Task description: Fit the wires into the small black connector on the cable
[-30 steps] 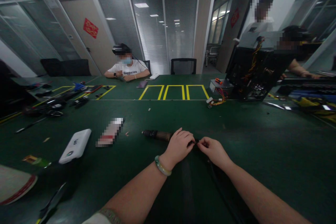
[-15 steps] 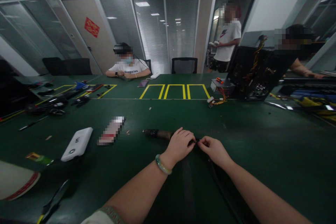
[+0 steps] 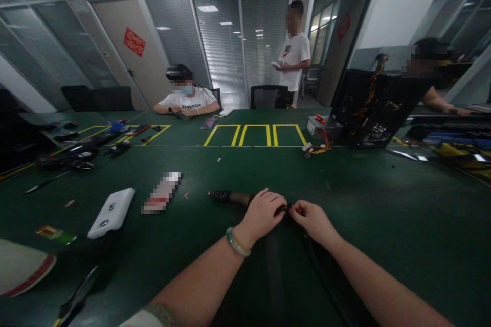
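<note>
My left hand, a green bead bracelet on its wrist, is closed over the near end of a dark cylindrical tool that lies on the green table. My right hand pinches a small dark part where it meets the left fingers. A black cable runs from under the right hand toward me. What the fingertips grip is too small to name.
A white power bank and a flat pixelated item lie to the left. Tools clutter the far left. An open computer case with wires stands at the right. One person sits across the table, one stands behind, one works at the right.
My hands have stayed in place. The standing person in the white shirt has walked from the right doorway leftward to behind the empty chair.
</note>
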Tool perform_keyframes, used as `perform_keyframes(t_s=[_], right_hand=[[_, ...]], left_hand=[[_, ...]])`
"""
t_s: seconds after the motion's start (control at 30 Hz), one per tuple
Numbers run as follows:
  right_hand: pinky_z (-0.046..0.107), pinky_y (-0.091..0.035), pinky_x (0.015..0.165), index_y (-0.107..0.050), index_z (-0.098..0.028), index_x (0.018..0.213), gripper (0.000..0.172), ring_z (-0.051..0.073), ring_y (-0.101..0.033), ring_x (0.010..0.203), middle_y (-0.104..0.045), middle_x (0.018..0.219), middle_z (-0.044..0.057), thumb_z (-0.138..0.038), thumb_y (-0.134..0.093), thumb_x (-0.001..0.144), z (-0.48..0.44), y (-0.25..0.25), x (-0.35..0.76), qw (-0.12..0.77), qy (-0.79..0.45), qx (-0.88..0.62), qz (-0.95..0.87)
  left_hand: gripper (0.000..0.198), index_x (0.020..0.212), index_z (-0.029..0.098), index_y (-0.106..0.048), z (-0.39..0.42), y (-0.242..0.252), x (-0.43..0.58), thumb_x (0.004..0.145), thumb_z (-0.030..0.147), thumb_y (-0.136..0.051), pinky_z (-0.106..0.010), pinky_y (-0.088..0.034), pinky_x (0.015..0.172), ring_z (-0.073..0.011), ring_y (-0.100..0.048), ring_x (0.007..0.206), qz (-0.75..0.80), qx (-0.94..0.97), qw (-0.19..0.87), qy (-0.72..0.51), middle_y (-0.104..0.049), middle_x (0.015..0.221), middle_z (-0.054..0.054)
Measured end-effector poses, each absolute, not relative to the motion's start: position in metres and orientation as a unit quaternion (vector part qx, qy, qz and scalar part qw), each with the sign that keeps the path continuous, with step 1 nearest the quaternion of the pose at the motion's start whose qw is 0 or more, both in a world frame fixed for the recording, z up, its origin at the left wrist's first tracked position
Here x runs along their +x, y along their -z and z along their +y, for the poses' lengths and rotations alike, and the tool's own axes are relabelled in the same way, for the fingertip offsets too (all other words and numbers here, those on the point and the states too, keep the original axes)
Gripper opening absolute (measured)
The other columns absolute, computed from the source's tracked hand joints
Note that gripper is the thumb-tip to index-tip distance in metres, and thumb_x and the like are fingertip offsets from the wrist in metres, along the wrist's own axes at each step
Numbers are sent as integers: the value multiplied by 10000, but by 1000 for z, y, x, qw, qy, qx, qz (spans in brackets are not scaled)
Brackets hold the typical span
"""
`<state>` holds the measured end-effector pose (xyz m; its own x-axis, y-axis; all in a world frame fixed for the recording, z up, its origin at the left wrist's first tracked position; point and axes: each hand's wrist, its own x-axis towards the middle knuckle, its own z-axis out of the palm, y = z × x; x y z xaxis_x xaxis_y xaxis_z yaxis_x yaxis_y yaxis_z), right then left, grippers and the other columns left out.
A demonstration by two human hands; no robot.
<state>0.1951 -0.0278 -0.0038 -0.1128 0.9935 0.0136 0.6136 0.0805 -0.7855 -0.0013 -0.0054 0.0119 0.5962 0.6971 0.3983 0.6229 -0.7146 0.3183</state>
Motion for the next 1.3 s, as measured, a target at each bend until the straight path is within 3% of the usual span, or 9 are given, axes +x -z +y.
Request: perform_keyframes(t_s=[1.3], right_hand=[[227,-415,539,-668,-207,796,213,160,-638,631,-686,702,-10,-377,-553,854,-28,4,194,292,-333,-599,-668]], left_hand=[[149,993,234,-585,-5,-12,-1,857,200,-636,-408,-302,1112,-175,-581,1053,381,888,73,-247,-649,1060,7]])
